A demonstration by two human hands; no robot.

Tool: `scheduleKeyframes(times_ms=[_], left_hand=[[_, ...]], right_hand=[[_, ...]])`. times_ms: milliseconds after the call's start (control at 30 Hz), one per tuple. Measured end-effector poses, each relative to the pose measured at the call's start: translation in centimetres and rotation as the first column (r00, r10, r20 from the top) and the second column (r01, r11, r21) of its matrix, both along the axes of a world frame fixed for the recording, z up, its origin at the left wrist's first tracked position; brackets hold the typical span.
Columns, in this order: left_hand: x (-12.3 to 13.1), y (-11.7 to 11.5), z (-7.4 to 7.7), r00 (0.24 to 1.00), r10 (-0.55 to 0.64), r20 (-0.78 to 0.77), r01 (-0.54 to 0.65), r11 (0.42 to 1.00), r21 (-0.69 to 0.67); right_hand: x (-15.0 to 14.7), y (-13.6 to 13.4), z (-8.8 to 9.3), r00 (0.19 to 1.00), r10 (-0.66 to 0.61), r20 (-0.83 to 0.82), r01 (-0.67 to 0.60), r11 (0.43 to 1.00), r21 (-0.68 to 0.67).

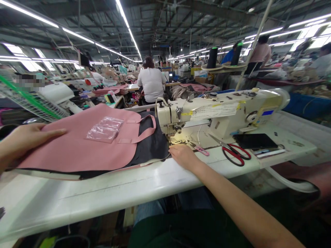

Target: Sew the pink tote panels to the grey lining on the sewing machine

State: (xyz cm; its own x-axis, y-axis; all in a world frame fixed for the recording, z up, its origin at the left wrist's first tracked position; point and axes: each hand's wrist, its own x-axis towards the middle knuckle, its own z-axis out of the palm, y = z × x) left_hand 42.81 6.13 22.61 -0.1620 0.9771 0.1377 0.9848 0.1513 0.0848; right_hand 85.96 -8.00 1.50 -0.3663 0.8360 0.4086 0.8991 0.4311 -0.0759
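Observation:
A pink bag piece [77, 137] with a black lining and a pink strap handle [144, 136] lies across the sewing table. A clear plastic packet [104, 129] rests on its pink face. My left hand [32, 139] grips its left edge, thumb on top. At the other end, my right hand [183, 156] is closed at the right edge of the black part, just in front of the needle area of the sewing machine [204, 112]. Its fingertips are partly hidden. Pink-handled thread snips [201, 150] lie just right of that hand.
Red-and-black scissors [236, 155], a black phone [256, 141] and a white pen [274, 153] lie to the right on the table [124, 189]. Black thread cones [212, 58] stand behind the machine. A person in a white shirt [151, 82] sits ahead. A wire rack [28, 94] is at the left.

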Motion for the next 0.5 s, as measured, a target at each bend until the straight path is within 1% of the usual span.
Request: scheduleKeyframes(times_ms=[67,167,267,400,433,500], left_hand=[[0.7,-0.9,0.5,0.999,0.027,-0.02,-0.027,1.0,-0.012],[1.1,-2.2,0.9,0.999,0.041,-0.033,-0.04,0.998,0.039],[1.1,-3.0,1.1,0.999,0.049,-0.016,-0.047,0.995,0.086],[0.6,-3.2,0.9,0.999,0.04,0.024,-0.043,0.991,0.13],[0.3,-3.0,0.8,0.999,0.038,0.036,-0.043,0.989,0.141],[-0.4,-2.5,0.5,0.998,0.037,0.052,-0.045,0.986,0.158]], right_hand=[[0.0,0.2,0.3,1.0,-0.008,-0.003,0.008,1.0,-0.003],[-0.1,-0.1,0.6,0.999,-0.029,-0.027,0.029,1.0,0.004],[-0.3,-1.2,0.7,0.992,-0.103,-0.08,0.105,0.994,0.023],[-0.8,-3.0,0.5,0.963,-0.227,-0.144,0.232,0.972,0.02],[-1.0,-3.3,0.5,0.96,-0.232,-0.153,0.238,0.971,0.019],[-1.7,-3.7,0.5,0.968,-0.201,-0.151,0.208,0.978,0.031]])
